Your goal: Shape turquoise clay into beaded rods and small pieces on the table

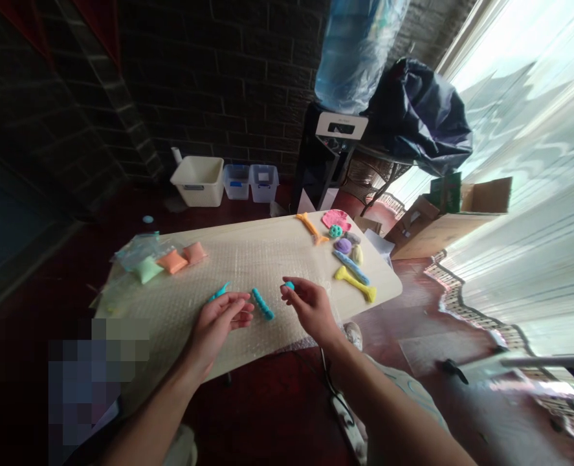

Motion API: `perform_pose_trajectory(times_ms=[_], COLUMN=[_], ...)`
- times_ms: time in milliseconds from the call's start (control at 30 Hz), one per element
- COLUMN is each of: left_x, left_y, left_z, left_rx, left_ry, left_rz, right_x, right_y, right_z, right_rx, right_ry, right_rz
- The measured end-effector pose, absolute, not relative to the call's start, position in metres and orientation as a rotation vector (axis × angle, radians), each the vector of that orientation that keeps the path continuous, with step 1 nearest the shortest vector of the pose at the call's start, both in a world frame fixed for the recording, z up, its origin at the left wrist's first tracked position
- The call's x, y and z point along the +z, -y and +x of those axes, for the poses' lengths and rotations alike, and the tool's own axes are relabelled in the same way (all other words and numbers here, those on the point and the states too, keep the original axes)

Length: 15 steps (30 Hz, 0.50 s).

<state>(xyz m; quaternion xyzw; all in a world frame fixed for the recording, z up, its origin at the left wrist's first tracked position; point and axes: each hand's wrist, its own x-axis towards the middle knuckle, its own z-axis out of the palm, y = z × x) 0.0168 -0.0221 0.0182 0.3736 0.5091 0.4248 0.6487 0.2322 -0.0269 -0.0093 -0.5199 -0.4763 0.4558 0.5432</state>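
Note:
My right hand (309, 304) pinches a small teal lump of modelling clay (289, 285) between thumb and fingers, above the bubble-wrap sheet. Left of it, a knobbly teal clay strip (262, 304) made of joined balls lies on the sheet. My left hand (223, 316) hovers beside that strip, its fingers loosely stretched and apart, with nothing visible in them. Just beyond the left fingers is another teal clay piece (219, 292) with a thin pointed end; the hand partly hides it.
Bubble wrap (248, 259) covers much of the table (386, 275). Packets of green clay (147, 270) and orange clay (173, 261) lie at left. Shaped pieces stand at right, among them a yellow bone (355, 285) and an orange bone (312, 228). A water dispenser (341, 126) stands behind.

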Motion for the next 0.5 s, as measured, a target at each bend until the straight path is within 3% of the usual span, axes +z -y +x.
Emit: perform_pose_trajectory(times_ms=[333, 500], left_x=[0.003, -0.006], left_y=[0.021, 0.021], left_z=[0.021, 0.025], left_rx=[0.918, 0.918], left_ry=[-1.25, -1.3], left_rz=[0.976, 1.053], right_x=[-0.011, -0.006], right_y=[0.045, 0.051], right_z=[0.25, 0.235], right_rx=[1.121, 0.967], right_ry=[1.346, 1.591], right_rz=[-1.54, -1.633])
